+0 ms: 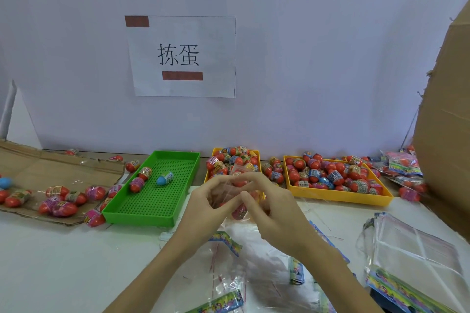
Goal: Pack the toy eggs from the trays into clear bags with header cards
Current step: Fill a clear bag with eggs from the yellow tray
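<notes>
Fingers of my left hand (216, 201) and right hand (264, 201) pinch a clear bag (229, 192) at frame centre, spreading its mouth for eggs.

Two bare forearms reach in from the lower edge of the frame, with no sleeve, glove, watch or ring visible on either. The left hand (206, 201) and right hand (272, 207) are slim, with long fingers and short, unpainted nails. Nothing of the person shows beyond the forearms.
</notes>
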